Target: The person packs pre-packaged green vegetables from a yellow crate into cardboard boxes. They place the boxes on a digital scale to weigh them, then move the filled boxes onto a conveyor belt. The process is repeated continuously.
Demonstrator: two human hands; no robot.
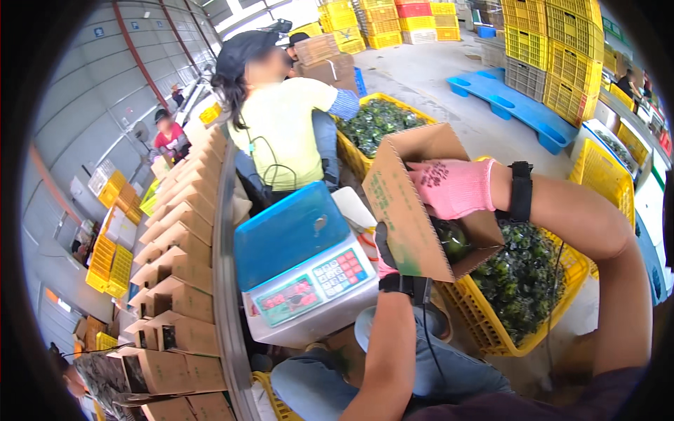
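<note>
A brown cardboard box (404,203), open at the top, is tilted in front of me above a yellow crate. My left hand (385,261), in a pink glove with dark fingers, grips the box's left side from outside. My right hand (453,188), in a pink glove with dark dots, reaches into the box; its fingertips are hidden, so what they hold does not show. Below that hand, a round dark-green fruit (453,238) in clear wrap lies inside the box. Just left of my left hand stands a weighing scale (316,281) with a blue pan and a keypad.
A yellow crate (484,330) of wrapped green produce stands at my right knee, another (351,154) farther ahead. A co-worker (288,133) in a yellow shirt sits ahead. On the left, a row of cardboard boxes (179,281) lines a metal rail (228,281). A blue pallet (512,105) lies beyond.
</note>
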